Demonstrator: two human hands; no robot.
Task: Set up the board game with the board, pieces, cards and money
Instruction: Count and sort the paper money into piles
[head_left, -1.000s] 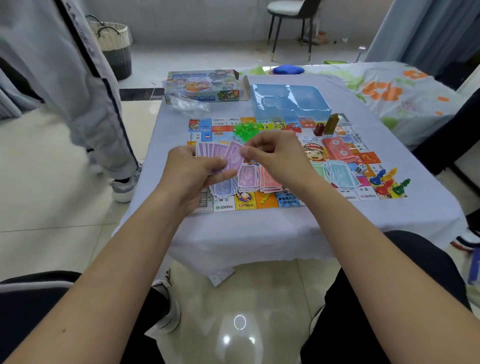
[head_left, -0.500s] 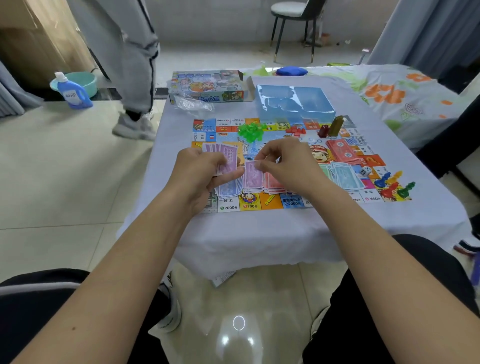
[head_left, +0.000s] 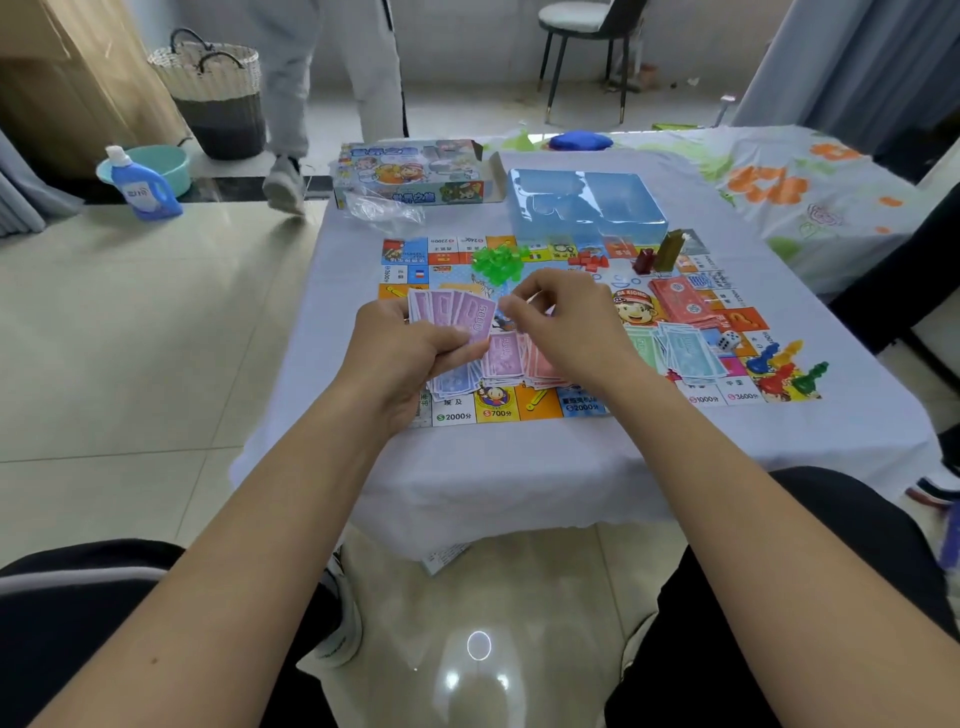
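Over board (head_left: 457, 413), left hand (head_left: 410, 348) gripping fan of purple notes (head_left: 457, 312), thumb laid across their lower edge, fingers curled behind. Just right of it, right hand (head_left: 563, 322) raised above board, fingers curled with tips drawn toward thumb; cannot tell whether anything is pinched there. Beneath both hands, flat on board: purple pile (head_left: 501, 356), pink pile (head_left: 540, 369) touching its right side, blue-violet pile (head_left: 454, 382) to its left. Right of right hand: green and pale blue notes (head_left: 685, 351) spread on board, red cards (head_left: 680, 304) beyond them, die (head_left: 729, 340) beside. Further right, at board corner, coloured pawns (head_left: 784, 371) bunched together. Beyond hands: green houses (head_left: 497, 261) heaped, small red pieces (head_left: 589, 260), two upright blocks (head_left: 657, 254), one dark red, one olive. Past board edge: clear blue tray (head_left: 587, 205), box (head_left: 410, 174) with plastic bag (head_left: 379, 210) in front. Left of table, on floor: detergent bottle (head_left: 145, 187), basin (head_left: 166, 163), basket (head_left: 213, 98); person's legs (head_left: 322, 78) standing behind.
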